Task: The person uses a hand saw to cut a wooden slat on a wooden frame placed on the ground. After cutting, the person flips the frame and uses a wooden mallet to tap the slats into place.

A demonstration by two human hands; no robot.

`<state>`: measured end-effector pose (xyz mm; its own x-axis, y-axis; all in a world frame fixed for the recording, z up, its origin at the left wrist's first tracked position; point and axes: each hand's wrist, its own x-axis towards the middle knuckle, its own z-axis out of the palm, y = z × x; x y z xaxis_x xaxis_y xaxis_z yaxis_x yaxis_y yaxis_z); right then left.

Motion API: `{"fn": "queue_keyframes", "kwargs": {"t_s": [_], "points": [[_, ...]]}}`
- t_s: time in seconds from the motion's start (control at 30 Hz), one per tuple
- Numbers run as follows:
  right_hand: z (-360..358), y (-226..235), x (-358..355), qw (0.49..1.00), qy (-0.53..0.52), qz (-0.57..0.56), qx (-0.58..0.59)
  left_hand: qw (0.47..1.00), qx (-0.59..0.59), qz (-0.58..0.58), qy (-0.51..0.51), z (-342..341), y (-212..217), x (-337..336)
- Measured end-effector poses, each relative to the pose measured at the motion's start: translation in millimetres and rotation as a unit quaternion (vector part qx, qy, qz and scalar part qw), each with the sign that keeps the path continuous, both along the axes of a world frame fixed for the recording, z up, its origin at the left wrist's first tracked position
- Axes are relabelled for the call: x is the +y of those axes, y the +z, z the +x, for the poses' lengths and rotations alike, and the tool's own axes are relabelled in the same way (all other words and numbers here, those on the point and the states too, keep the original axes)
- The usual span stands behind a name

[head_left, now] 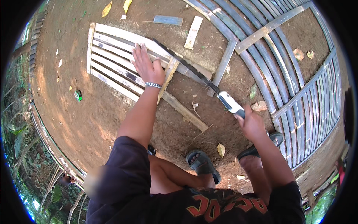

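Observation:
My right hand (253, 124) is wrapped round the white and dark grey handle of a handsaw (229, 102). The saw's long dark blade slants up to the left and lies across the far slat of a pale slatted wooden panel (108, 69), near its right crosspiece (170, 74). Whether the teeth are in the wood is too small to tell. On the panel's slats, left of that crosspiece, my left hand (149, 69) presses flat with its fingers stretched out; a chain bracelet is at its wrist. The panel lies on bare brown soil.
A long frame of grey-blue slats (257, 67) curves along the right side. Loose wood offcuts (193, 33) lie beyond the panel, and a wooden strip (186, 112) juts out nearer me. A green tape measure (78, 95) sits on the soil at left. My sandalled feet are below.

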<state>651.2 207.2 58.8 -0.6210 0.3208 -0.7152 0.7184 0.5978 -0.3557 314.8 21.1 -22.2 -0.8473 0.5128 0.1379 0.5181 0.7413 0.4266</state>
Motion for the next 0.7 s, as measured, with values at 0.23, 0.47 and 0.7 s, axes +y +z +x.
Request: {"fn": "queue_keyframes", "kwargs": {"t_s": [0.23, 0.47, 0.7], "points": [[-87, 6, 2, 0.999, 0.006, -0.04, -0.008, 1.0, 0.001, -0.001, -0.006, 1, -6, 6], [-68, 3, 10, 1.0, 0.01, 0.007, -0.007, 1.0, 0.005, -0.001, -0.003, -1, -6, 6], [-13, -5, -1, 1.0, 0.007, -0.024, 0.002, 1.0, -0.003, 0.003, 0.008, -5, 0, 8]]}}
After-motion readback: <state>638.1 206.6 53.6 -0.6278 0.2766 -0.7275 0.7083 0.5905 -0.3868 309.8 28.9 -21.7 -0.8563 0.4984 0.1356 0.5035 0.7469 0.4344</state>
